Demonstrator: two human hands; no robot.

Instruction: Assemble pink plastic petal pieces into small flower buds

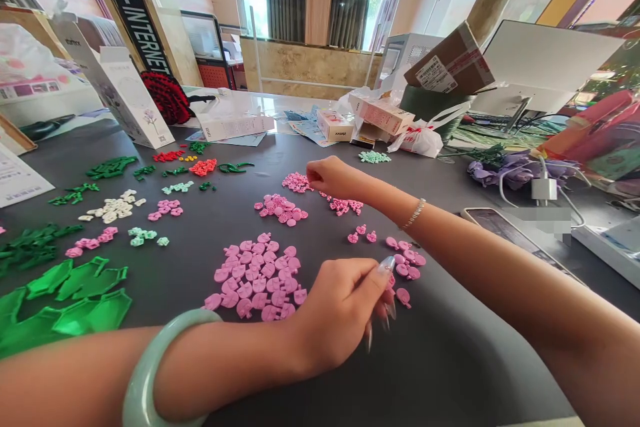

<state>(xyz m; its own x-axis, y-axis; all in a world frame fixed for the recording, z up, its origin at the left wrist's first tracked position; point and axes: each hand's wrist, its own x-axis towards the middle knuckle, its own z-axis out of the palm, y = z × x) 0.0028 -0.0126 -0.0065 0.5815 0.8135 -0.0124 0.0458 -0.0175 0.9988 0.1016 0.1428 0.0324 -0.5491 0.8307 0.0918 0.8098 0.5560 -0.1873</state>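
Pink plastic petal pieces lie in loose heaps on a dark grey table (pixel 450 360), the largest heap (pixel 255 277) just beyond my left hand (pixel 340 310). That hand's long-nailed fingers are drawn together beside a smaller pink cluster (pixel 406 265); whether they pinch a piece is hidden. My right hand (pixel 333 179) reaches across, its curled fingers at a pink heap (pixel 297 181), with another heap (pixel 343 205) under the wrist. Sorted green leaf pieces (pixel 65 300), white pieces (pixel 113 208) and red pieces (pixel 203 167) lie further left.
A white product box (pixel 120 97) and a red bouquet (pixel 170 97) stand at the far edge. To the right are a phone (pixel 520 240), a white charger (pixel 543 190), purple flowers (pixel 520 170), a plastic bag (pixel 417 140) and a cardboard box (pixel 450 60).
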